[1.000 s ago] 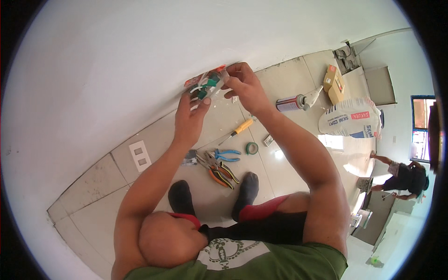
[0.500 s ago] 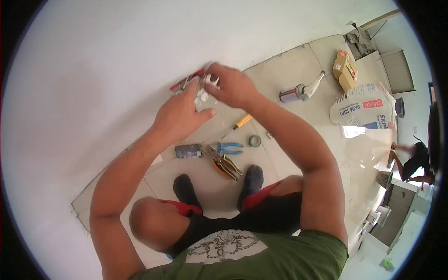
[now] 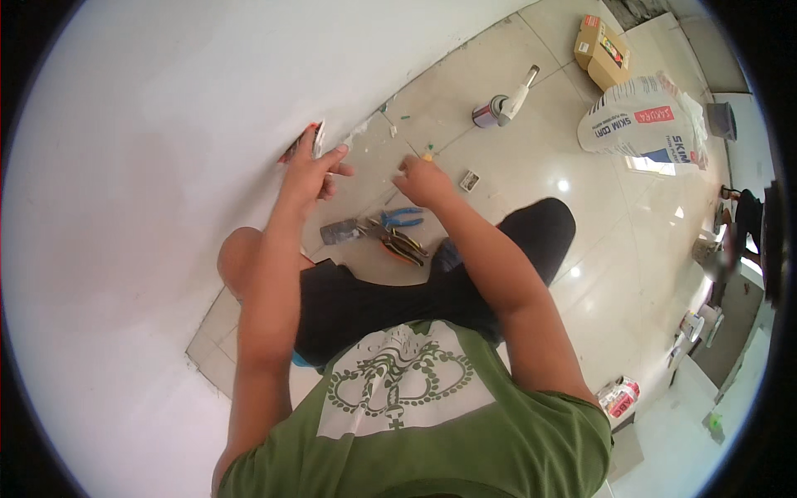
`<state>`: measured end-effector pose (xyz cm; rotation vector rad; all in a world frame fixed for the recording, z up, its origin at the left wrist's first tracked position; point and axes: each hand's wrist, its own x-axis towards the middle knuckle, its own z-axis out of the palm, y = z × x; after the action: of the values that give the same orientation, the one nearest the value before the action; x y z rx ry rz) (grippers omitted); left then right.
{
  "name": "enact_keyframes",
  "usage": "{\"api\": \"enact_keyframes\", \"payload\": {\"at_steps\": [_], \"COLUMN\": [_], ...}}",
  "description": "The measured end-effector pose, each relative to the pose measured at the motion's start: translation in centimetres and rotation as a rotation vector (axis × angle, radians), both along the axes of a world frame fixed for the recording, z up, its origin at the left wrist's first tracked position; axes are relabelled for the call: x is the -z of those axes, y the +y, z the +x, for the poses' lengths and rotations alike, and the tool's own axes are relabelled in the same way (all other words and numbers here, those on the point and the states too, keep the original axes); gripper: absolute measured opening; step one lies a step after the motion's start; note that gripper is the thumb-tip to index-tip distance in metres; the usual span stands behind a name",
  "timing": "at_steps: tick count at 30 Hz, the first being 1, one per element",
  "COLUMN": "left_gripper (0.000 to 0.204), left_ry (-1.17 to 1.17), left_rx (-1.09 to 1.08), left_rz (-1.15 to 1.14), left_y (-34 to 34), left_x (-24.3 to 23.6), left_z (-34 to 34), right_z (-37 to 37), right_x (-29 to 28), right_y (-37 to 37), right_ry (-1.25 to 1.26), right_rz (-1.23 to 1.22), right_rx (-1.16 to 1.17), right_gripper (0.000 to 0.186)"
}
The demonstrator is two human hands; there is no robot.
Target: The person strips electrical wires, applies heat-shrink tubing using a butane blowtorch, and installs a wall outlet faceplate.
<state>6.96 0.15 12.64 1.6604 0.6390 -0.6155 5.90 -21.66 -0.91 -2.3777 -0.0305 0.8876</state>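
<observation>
A white socket plate with red showing beside it sits low on the white wall, and the left hand lies against it with fingers spread, gripping nothing. The right hand hovers loosely curled over the tiled floor; whether it holds anything I cannot tell. Below lie blue pliers, orange-handled pliers and, farther off, a white sack.
</observation>
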Motion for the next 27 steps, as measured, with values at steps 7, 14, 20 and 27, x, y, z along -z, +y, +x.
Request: {"api": "enact_keyframes", "payload": {"at_steps": [7, 14, 20, 27], "left_gripper": [0.092, 0.095, 0.079, 0.059], "left_ry": [-0.183, -0.240, -0.217, -0.217], "left_rx": [-0.197, -0.322, -0.239, -0.188], "left_rz": [-0.008, -0.101, -0.014, 0.072], "left_y": [-1.9, -3.1, -0.9, 0.1], "left_x": [4.3, 5.2, 5.3, 4.1], "left_z": [-2.2, -2.1, -1.5, -1.6], "right_z": [-2.1, -4.3, -3.6, 1.1], "right_x": [9.9, 12.1, 10.8, -3.1], "right_y": [-3.5, -0.6, -1.1, 3.8], "right_ry": [-0.204, -0.496, -0.451, 0.162], "right_rz": [-0.285, -0.207, -0.351, 0.400], "right_rx": [0.058, -0.140, -0.250, 0.204], "right_gripper": [0.042, 0.024, 0.024, 0.037]}}
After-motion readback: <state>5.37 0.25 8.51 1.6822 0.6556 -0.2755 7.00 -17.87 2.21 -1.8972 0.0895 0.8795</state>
